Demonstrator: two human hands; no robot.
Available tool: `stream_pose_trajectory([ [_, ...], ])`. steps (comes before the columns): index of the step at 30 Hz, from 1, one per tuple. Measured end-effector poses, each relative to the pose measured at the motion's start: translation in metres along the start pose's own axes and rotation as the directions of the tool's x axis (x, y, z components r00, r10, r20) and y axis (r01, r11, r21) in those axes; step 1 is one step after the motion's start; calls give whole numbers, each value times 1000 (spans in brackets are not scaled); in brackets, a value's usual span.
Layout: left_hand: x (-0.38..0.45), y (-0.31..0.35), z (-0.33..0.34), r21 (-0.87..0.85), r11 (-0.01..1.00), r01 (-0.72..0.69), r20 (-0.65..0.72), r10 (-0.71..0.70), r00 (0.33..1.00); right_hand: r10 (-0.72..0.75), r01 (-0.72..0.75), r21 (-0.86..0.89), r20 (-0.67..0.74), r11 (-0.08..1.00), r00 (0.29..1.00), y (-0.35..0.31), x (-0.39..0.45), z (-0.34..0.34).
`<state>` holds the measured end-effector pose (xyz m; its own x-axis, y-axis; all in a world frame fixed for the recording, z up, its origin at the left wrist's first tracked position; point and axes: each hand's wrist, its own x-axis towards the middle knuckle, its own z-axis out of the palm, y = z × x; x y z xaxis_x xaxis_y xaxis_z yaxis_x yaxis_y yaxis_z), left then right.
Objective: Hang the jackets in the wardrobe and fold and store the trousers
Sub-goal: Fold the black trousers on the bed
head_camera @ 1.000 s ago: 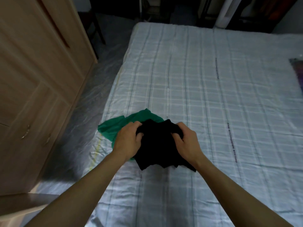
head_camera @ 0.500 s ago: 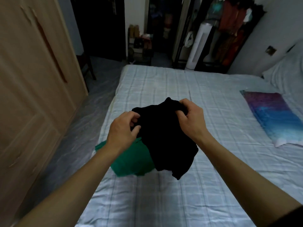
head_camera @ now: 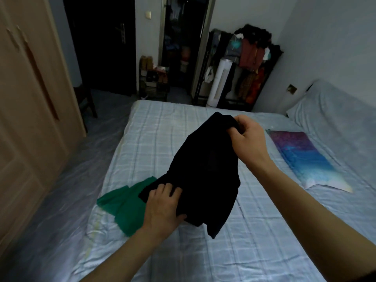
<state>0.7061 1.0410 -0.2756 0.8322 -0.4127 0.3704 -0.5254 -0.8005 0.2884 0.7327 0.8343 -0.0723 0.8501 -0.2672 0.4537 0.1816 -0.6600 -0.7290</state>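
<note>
black garment (head_camera: 205, 169) held up above the bed (head_camera: 183, 251) | right hand (head_camera: 247, 139) pinches its top edge | left hand (head_camera: 162, 206) grips its lower left part | green garment (head_camera: 124, 204) lies on bed below | wardrobe (head_camera: 26, 110) far left

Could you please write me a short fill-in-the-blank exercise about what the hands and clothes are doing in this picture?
1. Both hands hold a garment whose colour is ____.
2. The right hand grips its top edge, while the left hand grips it lower, so the ____ hand is higher.
3. The green garment lies on the ____.
4. The colourful pillow lies on the bed on the person's ____ side.

Missing words: black; right; bed; right
</note>
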Motion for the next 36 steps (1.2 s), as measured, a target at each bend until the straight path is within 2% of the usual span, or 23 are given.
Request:
stream_pose_trajectory([
  [5,-4,26,31,9,985,-170,-94,170,981,85,-83,33,-40,996,996,3,9,-21],
  [9,4,47,59,-56,990,-131,-182,119,976,101,-97,57,-63,994,993,5,13,-34],
  [13,8,64,67,-125,986,-113,-233,82,969,70,-72,-27,-61,997,996,17,18,-49],
  [16,7,58,50,-155,980,-122,-319,67,945,101,-110,-127,-75,986,992,43,22,-65],
  [19,14,47,15,-116,977,-179,-382,123,916,175,-186,-247,-66,951,982,76,17,-70],
  [25,49,57,-53,-88,959,-268,-440,204,875,299,-238,-351,128,905,946,115,1,-40],
  [28,62,67,-69,-98,956,-275,-431,208,878,294,-234,-315,161,920,942,116,-3,-30],
  [32,77,73,-82,-49,957,-285,-417,239,877,213,-176,-220,157,959,964,108,0,-31],
  [36,89,82,-88,-26,958,-285,-381,254,889,104,-82,-104,230,991,968,92,-1,-36],
])
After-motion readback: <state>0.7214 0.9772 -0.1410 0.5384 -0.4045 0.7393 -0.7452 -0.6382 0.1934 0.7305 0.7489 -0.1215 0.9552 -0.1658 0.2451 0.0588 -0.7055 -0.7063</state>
